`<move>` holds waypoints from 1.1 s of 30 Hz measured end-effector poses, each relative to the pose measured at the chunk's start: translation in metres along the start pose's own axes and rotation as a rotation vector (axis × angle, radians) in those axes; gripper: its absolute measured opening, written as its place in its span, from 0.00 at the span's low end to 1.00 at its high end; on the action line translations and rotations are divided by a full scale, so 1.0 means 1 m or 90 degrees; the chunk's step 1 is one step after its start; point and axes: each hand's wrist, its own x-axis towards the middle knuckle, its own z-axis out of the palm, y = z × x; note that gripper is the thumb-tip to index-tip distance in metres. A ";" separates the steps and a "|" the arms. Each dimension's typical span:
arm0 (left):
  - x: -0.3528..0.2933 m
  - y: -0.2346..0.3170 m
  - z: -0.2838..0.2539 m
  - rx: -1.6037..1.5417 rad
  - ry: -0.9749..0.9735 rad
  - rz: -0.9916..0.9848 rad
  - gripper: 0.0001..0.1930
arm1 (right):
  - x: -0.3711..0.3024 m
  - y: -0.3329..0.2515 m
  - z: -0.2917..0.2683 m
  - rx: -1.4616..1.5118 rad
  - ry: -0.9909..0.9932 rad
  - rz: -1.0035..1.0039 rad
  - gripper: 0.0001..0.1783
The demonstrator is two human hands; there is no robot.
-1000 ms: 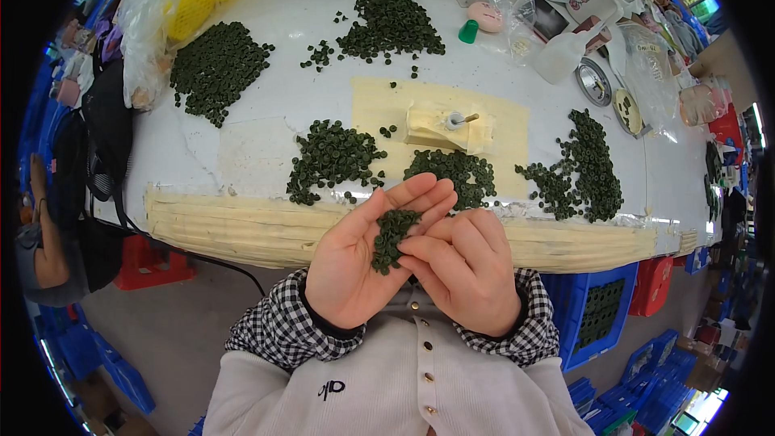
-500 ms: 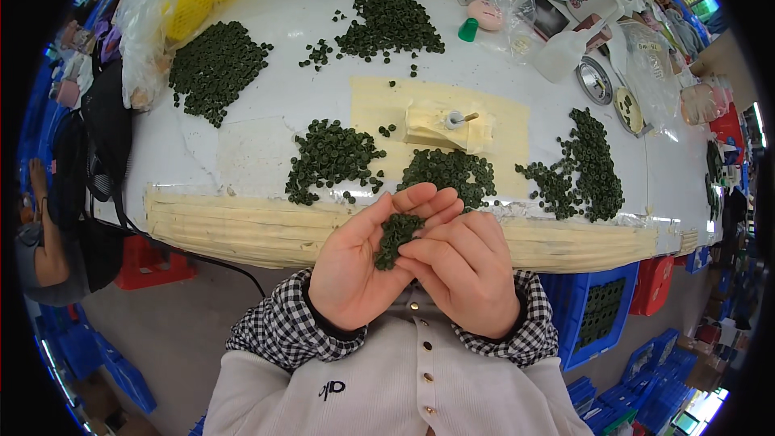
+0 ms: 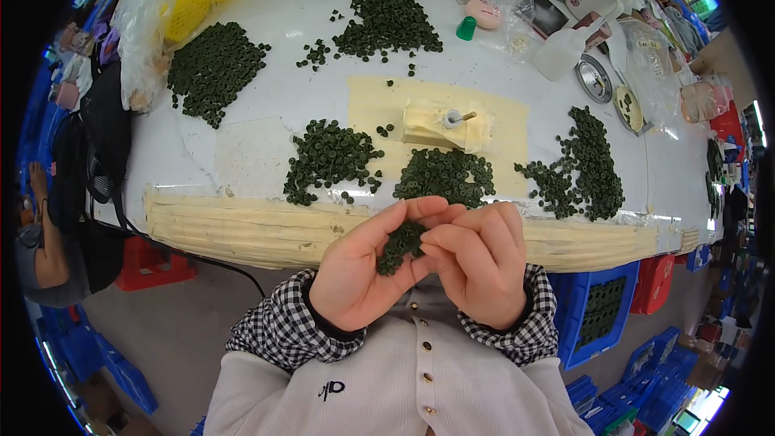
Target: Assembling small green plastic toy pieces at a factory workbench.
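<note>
Your left hand curls its fingers further in than a second ago, a half-open cup with small green pieces lying in its palm. Your right hand, thumb and forefinger pinched together, meets their right edge (whether gripping one, I cannot tell).

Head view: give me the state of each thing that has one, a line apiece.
Left hand: palm up, cupped
Right hand: thumb and forefinger together, at the handful; grip on a piece unclear
Handful: loose, heaped in the left hand
Piles: loose, spread out
Block: rod sticking out
Crate: holding dark green items
</note>
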 end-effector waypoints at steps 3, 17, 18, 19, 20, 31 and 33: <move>-0.002 -0.001 0.003 0.073 0.028 -0.015 0.16 | 0.002 -0.001 -0.005 0.088 0.039 0.106 0.09; -0.011 0.004 -0.005 0.158 0.005 0.041 0.10 | -0.004 0.015 -0.034 0.108 0.099 0.259 0.07; -0.011 0.006 -0.006 0.161 0.012 0.057 0.10 | -0.007 0.020 -0.038 0.068 0.058 0.248 0.07; -0.011 0.006 -0.007 0.163 0.019 0.073 0.10 | -0.010 0.024 -0.040 0.028 0.016 0.237 0.07; -0.010 0.007 -0.006 0.163 0.022 0.092 0.10 | -0.012 0.025 -0.039 0.012 -0.008 0.215 0.08; -0.012 0.010 -0.010 0.166 0.046 0.118 0.10 | -0.012 0.022 -0.025 -0.160 -0.131 0.142 0.08; -0.012 0.010 -0.010 0.161 0.045 0.118 0.10 | -0.009 0.019 -0.025 -0.192 -0.151 0.136 0.08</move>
